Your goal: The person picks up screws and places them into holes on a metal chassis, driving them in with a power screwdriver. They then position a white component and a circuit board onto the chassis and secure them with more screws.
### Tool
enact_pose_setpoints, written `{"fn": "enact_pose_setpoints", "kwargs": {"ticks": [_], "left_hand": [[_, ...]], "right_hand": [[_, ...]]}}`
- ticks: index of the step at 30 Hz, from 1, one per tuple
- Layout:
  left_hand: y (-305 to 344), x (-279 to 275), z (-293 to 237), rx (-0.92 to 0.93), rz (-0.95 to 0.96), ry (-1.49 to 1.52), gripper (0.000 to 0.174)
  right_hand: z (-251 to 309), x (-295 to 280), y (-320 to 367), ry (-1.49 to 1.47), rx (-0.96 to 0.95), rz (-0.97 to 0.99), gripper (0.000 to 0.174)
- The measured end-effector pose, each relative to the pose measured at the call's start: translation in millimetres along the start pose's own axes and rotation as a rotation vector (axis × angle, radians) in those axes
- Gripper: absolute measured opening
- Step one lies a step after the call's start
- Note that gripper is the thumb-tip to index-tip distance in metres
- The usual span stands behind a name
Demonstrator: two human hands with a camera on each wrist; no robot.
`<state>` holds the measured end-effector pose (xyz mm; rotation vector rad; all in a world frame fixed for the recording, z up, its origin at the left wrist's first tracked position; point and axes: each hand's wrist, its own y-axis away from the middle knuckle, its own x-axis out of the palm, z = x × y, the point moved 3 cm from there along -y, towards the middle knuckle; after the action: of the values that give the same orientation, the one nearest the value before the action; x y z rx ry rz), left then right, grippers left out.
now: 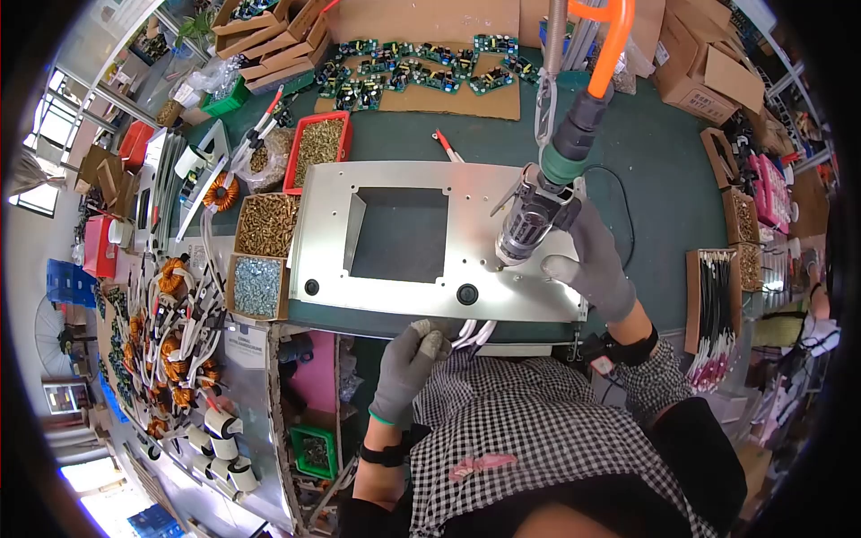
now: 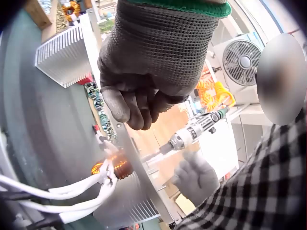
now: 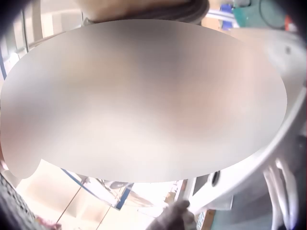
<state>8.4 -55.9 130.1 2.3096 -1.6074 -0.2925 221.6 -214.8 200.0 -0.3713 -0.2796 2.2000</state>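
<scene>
Centrally, the head view has a brushed-metal panel (image 1: 475,215) lying on the green workbench (image 1: 668,202), a large squarish cutout in its left half and 2 round black grommets along its near edge. A pneumatic screwdriver (image 1: 527,220) hangs from an orange air hose (image 1: 617,40), nose down over the panel's right half; I cannot tell whether its tip touches the metal. Just beside it is the gloved right hand (image 1: 599,269), open, the thumb extended. The gloved left hand (image 1: 408,363) is at the panel's near edge, fingers curled in, close to some white cables (image 1: 477,334) that stick out below that edge. To the panel's left are a red bin (image 1: 323,117) and a cardboard box (image 1: 266,226), both full of brass-coloured parts, and another box of silvery pieces (image 1: 256,285). Green circuit boards (image 1: 426,65) lie on cardboard beyond.

Seen from the left wrist, the left hand is closed, its fingers bent toward the palm. Alongside the panel's edge are 2 finned heatsinks (image 2: 67,55) and a copper-wound coil (image 2: 120,166) with white leads. The screwdriver points at that edge, the right hand near it.

On the right wrist view a blur hides most; grey glove, panel edge and white cables show around it.
</scene>
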Motion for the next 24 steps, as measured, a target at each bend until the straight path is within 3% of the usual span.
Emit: {"fn": "enact_pose_setpoints", "kwargs": {"ticks": [2, 5, 7, 8, 11, 12, 15, 16, 19, 20, 23, 24], "left_hand": [[-3, 10, 12, 0.026, 0.077, -0.024, 0.018], [-8, 24, 28, 0.134, 0.179, -0.219, 0.017], [-4, 34, 22, 0.244, 0.167, -0.276, 0.016], [-3, 34, 19, 0.251, 0.14, -0.255, 0.015], [-4, 20, 34, 0.343, 0.05, -0.492, 0.014], [-7, 14, 44, 0.27, 0.089, -0.519, 0.016], [-5, 0, 37, 0.217, 0.023, -0.297, 0.015], [-5, -4, 34, 0.146, 0.05, -0.158, 0.016], [1, -26, 25, 0.056, 0.026, -0.144, 0.016], [4, -35, 37, 0.095, 0.006, -0.179, 0.017], [33, -68, 44, 0.007, -0.006, 0.136, 0.023], [51, -85, 47, -0.062, -0.154, 0.204, 0.024]], "right_hand": [[-2, 7, -20, -0.197, 0.023, 0.094, 0.066], [-10, 24, -38, -0.545, 0.257, 0.346, 0.084], [8, 37, -46, -0.63, 0.257, 0.391, 0.085], [7, 37, -45, -0.521, 0.264, 0.376, 0.07], [-4, 42, -28, -0.464, 0.124, 0.252, 0.051], [-1, 42, -26, -0.441, 0.048, 0.278, 0.042], [3, 42, -18, -0.353, 0.009, 0.207, 0.044], [9, 45, -17, -0.382, 0.076, 0.13, 0.041], [15, 44, -18, -0.443, 0.13, 0.124, 0.047], [21, 43, -21, -0.476, 0.051, 0.155, 0.048], [31, 34, -43, -0.649, -0.091, 0.202, 0.048], [34, 27, -50, -0.664, -0.038, 0.156, 0.047]]}}
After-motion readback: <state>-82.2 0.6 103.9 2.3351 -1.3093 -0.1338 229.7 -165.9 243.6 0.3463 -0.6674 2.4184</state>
